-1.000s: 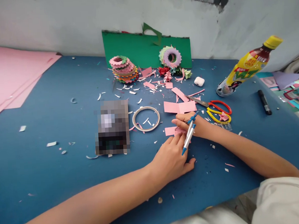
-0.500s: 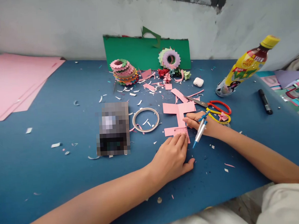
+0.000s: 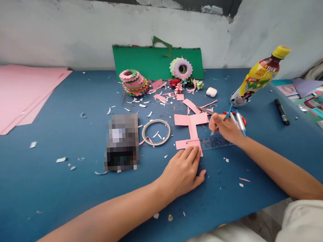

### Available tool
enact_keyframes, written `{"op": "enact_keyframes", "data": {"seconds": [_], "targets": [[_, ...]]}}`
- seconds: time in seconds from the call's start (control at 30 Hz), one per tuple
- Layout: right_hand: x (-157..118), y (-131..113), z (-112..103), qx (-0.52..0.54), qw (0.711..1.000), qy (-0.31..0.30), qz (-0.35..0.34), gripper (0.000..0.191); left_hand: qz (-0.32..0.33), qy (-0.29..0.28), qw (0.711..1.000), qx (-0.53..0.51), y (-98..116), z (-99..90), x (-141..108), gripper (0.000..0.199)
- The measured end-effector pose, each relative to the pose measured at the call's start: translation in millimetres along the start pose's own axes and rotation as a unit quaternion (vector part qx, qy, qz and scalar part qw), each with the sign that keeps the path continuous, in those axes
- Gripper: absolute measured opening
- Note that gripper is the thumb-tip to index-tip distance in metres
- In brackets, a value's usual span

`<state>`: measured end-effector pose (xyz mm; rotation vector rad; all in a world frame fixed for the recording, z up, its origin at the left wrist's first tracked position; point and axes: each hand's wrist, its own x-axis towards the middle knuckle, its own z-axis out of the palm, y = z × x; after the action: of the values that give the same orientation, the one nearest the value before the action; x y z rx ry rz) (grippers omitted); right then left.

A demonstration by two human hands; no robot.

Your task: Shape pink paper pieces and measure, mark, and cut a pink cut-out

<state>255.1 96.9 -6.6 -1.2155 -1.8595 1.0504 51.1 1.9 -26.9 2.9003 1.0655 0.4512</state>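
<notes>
My left hand (image 3: 183,168) lies palm down, its fingertips pressing a clear ruler (image 3: 215,143) onto the lower part of a pink paper cutout (image 3: 193,128). The ruler sticks out to the right of the paper. Just above the ruler, my right hand (image 3: 225,126) is closed on a blue and white compass (image 3: 241,123), whose tip end points down to the left. Behind this hand, scissors (image 3: 207,110) with a red handle are partly hidden. A ring of tape (image 3: 143,133) lies left of the cutout.
A dark, pixelated object (image 3: 123,143) lies left of the tape. Farther back are a green board (image 3: 147,60), folded paper rings (image 3: 134,84), a white case (image 3: 211,92) and a yellow-labelled bottle (image 3: 257,80). A black marker (image 3: 282,111) lies right; pink sheets (image 3: 22,94) lie left.
My right hand has moved right, off the cutout, with the compass turned in it. More of the ruler now shows. My left hand stays on the paper, and the view has tilted slightly upward.
</notes>
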Motion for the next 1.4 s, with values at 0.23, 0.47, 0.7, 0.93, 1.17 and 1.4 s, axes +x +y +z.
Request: {"op": "enact_keyframes", "data": {"seconds": [0.23,0.47,0.7,0.93,1.17,1.4], "targets": [[4.3,6.9,-18.0,-0.179,0.982,0.017,0.064,0.048,0.035,0.019,0.999,0.024,2.4,0.0,-0.9,0.036],[8.0,13.5,-29.2,-0.207,0.974,-0.015,0.091,0.04,0.062,0.046,0.992,-0.099,-5.5,0.9,-0.8,0.03],[-18.0,-20.2,-21.6,-0.334,0.937,-0.095,-0.046,0.036,-0.088,-0.008,0.987,-0.135,-30.8,-16.5,5.1,0.025],[-42.3,-33.7,1.6,-0.37,0.893,-0.248,-0.068,0.036,-0.081,-0.013,0.99,-0.112,-21.3,-15.4,-0.8,0.023],[-46.4,-35.7,0.8,-0.383,0.894,-0.215,-0.086,0.028,-0.085,0.037,0.994,-0.063,-10.1,-9.9,-3.3,0.021],[-48.4,-39.9,-0.9,-0.275,0.927,-0.242,-0.083,0.014,-0.146,0.041,0.983,-0.105,-11.0,-19.0,-4.7,0.016]]}}
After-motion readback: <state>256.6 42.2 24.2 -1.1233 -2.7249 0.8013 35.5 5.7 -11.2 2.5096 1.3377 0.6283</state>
